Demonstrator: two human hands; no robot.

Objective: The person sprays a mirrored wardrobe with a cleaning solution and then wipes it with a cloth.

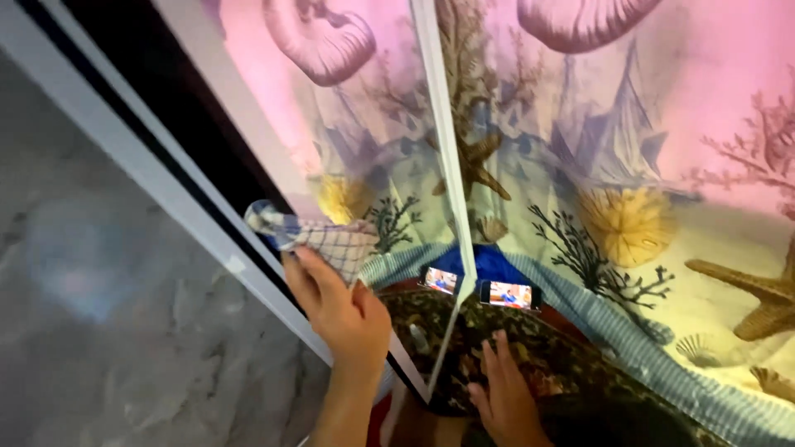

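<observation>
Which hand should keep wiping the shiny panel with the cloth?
Left, probably. The left hand already presses the checked cloth against the glossy panel by its white frame. The right hand rests flat and empty on the patterned fabric.

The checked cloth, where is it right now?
In the head view the checked cloth is left of centre, pressed by the left hand against the glossy panel with sea pictures, just beside the white frame.
</observation>
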